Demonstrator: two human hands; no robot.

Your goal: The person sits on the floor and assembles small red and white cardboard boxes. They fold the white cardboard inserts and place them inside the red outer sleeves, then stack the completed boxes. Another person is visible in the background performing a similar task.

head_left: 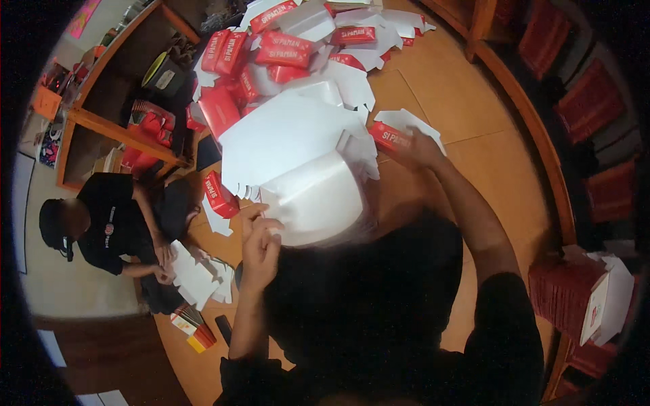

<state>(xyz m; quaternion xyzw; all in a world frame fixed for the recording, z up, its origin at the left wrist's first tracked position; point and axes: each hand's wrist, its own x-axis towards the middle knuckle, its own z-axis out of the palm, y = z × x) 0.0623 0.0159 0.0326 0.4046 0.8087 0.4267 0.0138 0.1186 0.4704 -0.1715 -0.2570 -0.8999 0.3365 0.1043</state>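
Note:
On my lap lies a stack of flat white cardboard box blanks (291, 145), the top one glossy and curving toward me. My left hand (261, 247) has its fingers curled at the near left corner of this stack, closed on the edge of a blank. Out to the right, my right hand (421, 150) grips a folded red-and-white cardboard box (388, 135) by its red side, just above the floor or touching it; I cannot tell which. The box's white flap (413, 122) stands open behind it.
Folded red-and-white boxes (284, 51) are heaped ahead, and a single box (220, 193) sits at left. A co-worker (112, 227) sits at left handling a white blank (193, 274). Wooden shelving (531, 115) lines the right, beside a stack of red blanks (565, 294).

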